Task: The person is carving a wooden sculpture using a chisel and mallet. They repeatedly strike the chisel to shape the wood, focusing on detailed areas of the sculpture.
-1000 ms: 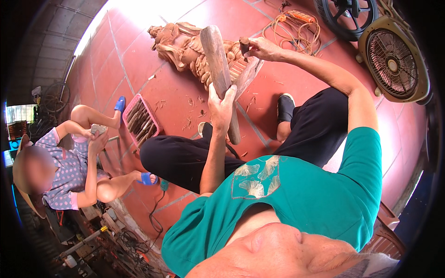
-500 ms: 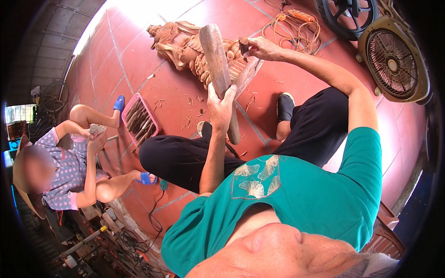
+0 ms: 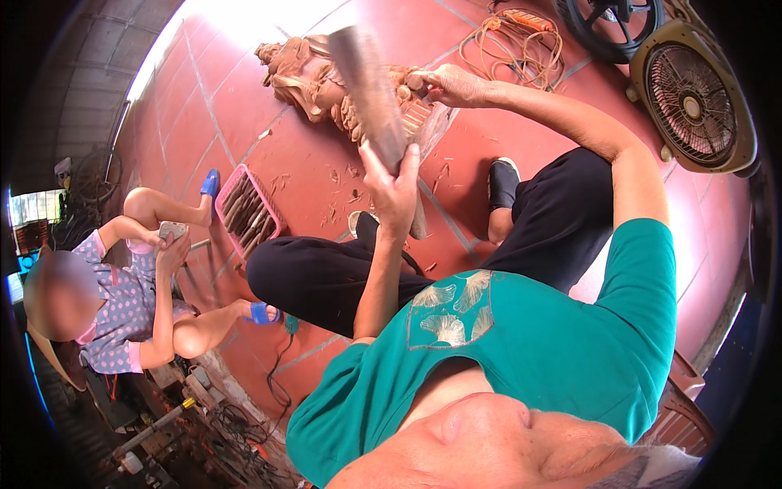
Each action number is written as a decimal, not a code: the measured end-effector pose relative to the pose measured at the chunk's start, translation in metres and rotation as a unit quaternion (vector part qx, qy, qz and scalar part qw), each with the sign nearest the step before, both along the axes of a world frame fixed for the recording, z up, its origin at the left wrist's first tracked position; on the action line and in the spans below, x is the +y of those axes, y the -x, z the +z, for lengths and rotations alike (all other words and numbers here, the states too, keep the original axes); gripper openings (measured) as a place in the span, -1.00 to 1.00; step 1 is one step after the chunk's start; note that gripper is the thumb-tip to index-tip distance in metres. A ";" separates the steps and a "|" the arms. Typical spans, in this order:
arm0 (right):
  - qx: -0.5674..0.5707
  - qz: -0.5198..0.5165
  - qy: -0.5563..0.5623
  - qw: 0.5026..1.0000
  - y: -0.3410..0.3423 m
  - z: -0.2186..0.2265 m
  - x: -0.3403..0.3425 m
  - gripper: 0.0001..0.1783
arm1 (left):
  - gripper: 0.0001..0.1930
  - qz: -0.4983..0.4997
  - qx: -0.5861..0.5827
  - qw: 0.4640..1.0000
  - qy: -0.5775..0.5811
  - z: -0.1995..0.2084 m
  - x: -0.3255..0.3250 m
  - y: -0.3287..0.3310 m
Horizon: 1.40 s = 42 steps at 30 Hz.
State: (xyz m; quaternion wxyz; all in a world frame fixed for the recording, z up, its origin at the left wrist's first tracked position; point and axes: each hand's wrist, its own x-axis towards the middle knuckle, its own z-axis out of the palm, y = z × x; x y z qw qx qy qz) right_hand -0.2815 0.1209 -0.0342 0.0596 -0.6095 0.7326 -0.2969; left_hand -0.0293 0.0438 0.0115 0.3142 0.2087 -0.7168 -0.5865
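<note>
My left fingers (image 3: 411,159) grip the long brown wooden bar (image 3: 371,98), likely heavy, below mid-length; right fingers (image 3: 440,77) pinch a round brown stub (image 3: 416,81).

A box fan (image 3: 691,106) stands near a dark wheel (image 3: 624,11).

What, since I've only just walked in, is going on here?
A person in green holds a long wooden bar, blurred, in the left hand. The right hand pinches a small brown thing, too unclear to name, at a carved wooden piece on the tiled floor. Wood chips lie nearby; a pink basket holds sticklike pieces. A second person holds what looks like a phone.
</note>
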 end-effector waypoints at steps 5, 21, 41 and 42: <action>-0.024 0.012 0.013 1.000 0.004 0.001 0.003 -0.70 | -0.63 -0.100 -0.107 0.985 0.088 -0.019 -0.014 0.004; 0.018 0.003 -0.018 1.000 -0.004 0.004 0.004 -0.76 | -0.49 -0.065 -0.074 0.995 -0.019 -0.008 -0.015 -0.002; -0.261 -0.135 -0.009 0.956 0.026 -0.001 0.025 -0.62 | -0.65 -0.085 -0.085 0.990 -0.080 -0.011 -0.019 -0.002; -0.276 -0.122 0.019 0.953 0.029 0.000 0.026 -0.59 | -0.66 -0.083 -0.103 0.987 -0.095 -0.009 -0.020 -0.002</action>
